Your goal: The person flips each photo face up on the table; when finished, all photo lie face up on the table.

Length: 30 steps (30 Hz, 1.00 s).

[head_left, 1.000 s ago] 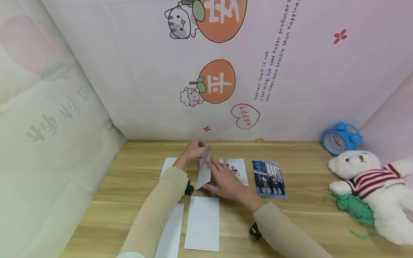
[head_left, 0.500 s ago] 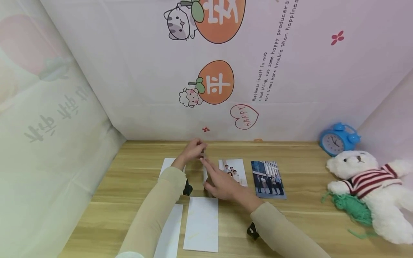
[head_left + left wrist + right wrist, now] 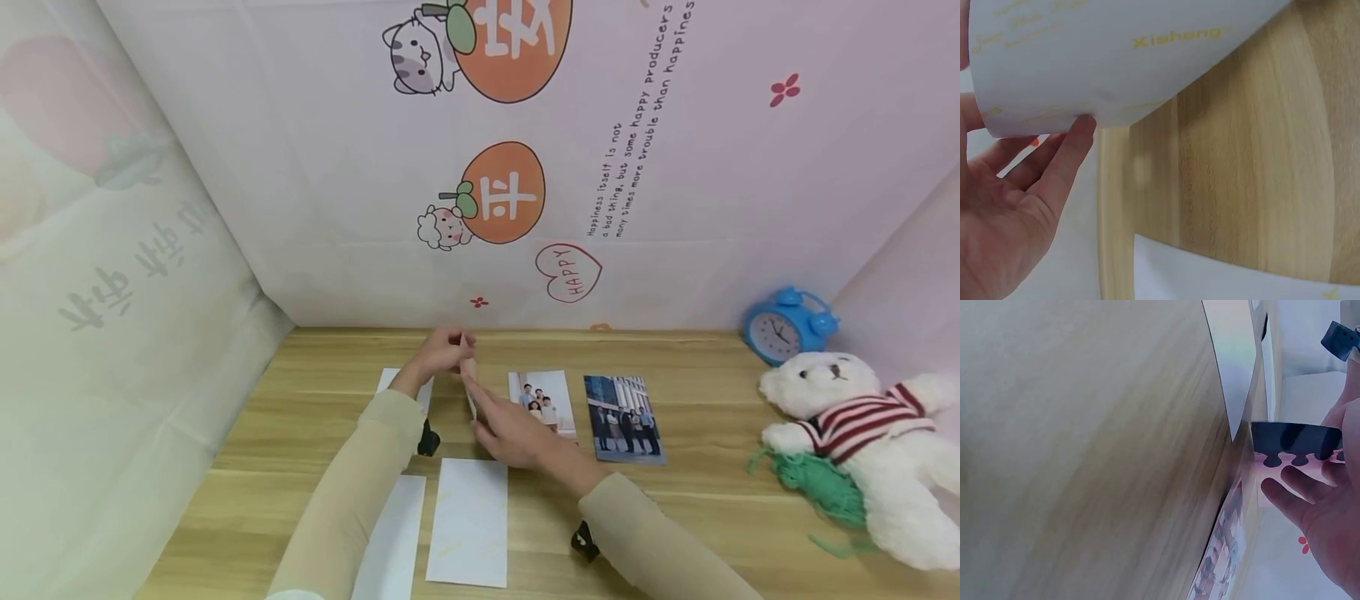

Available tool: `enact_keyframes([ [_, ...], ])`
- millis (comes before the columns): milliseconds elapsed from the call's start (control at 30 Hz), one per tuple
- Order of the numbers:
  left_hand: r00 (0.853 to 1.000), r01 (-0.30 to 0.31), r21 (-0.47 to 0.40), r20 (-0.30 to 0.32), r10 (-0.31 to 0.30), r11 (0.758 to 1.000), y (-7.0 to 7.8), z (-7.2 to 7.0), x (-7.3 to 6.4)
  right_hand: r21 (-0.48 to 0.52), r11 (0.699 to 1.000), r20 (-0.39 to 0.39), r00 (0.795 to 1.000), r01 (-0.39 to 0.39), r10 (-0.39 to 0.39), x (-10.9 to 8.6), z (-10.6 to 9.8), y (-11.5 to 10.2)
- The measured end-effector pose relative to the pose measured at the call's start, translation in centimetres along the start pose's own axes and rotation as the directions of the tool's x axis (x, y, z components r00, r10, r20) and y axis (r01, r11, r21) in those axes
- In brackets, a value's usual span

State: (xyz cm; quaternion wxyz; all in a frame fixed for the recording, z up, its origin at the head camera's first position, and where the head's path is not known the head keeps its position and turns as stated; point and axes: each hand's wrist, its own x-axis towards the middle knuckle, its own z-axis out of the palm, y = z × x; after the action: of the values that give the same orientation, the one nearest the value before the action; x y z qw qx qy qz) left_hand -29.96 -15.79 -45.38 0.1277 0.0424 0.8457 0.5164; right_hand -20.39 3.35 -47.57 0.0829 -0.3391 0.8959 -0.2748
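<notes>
My left hand [image 3: 441,350] pinches the end of a photo print [image 3: 1110,56], lifted on its edge over the table. In the left wrist view its white back carries yellow "Xisheng" lettering, and it bends slightly. The head view shows this print nearly edge-on. My right hand [image 3: 513,429] is at its right side, fingers extended towards it. In the right wrist view, the right fingers [image 3: 1291,497] are close to the print's glossy dark-and-pink face. Beside the right hand lies a family photo [image 3: 545,396], face up, partly covered by that hand.
An office group photo [image 3: 624,421] lies further right. White-backed sheets lie in front [image 3: 467,521], under the left forearm [image 3: 390,533] and behind the left wrist [image 3: 387,379]. A blue alarm clock [image 3: 783,329], teddy bear [image 3: 836,417] and green yarn [image 3: 821,483] stand at the right.
The lifted print has turned from showing its pale face to nearly edge-on. My left hand has shifted slightly left with it; the right hand stays close by.
</notes>
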Motion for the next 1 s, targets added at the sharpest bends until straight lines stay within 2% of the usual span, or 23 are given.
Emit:
enact_keyframes([
  [167,0.999,-0.035,0.091,0.003,0.035,0.995,0.0,-0.6,-0.3,-0.03,0.995,-0.017,0.995,0.096,-0.097,0.3,0.3,0.0],
  [267,0.997,-0.076,0.181,0.003,0.077,0.981,-0.1,-0.9,-0.3,-0.055,0.993,-0.006,0.994,0.108,-0.109,0.4,0.3,-0.1],
  [367,0.993,-0.117,0.304,0.028,0.114,0.945,-0.3,-0.9,-0.1,-0.08,0.991,0.018,0.994,0.109,-0.108,0.5,0.3,-0.1],
  [467,0.988,-0.156,0.425,0.059,0.145,0.892,-0.5,-0.8,0.0,-0.107,0.987,0.042,0.993,0.117,-0.113,0.7,0.3,-0.1],
  [633,0.988,-0.156,0.501,0.077,0.136,0.851,-0.6,-0.4,0.1,-0.205,0.972,0.079,0.991,0.119,-0.104,0.8,0.4,-0.2],
  [833,0.986,-0.165,0.615,0.108,0.125,0.771,-0.6,0.3,0.0,-0.283,0.955,0.098,0.993,0.085,-0.059,0.9,0.8,-0.3],
  [1000,0.989,-0.141,0.679,0.125,0.076,0.721,-0.2,0.9,-0.5,-0.312,0.946,0.093,0.994,0.087,-0.061,0.9,0.9,-0.3],
])
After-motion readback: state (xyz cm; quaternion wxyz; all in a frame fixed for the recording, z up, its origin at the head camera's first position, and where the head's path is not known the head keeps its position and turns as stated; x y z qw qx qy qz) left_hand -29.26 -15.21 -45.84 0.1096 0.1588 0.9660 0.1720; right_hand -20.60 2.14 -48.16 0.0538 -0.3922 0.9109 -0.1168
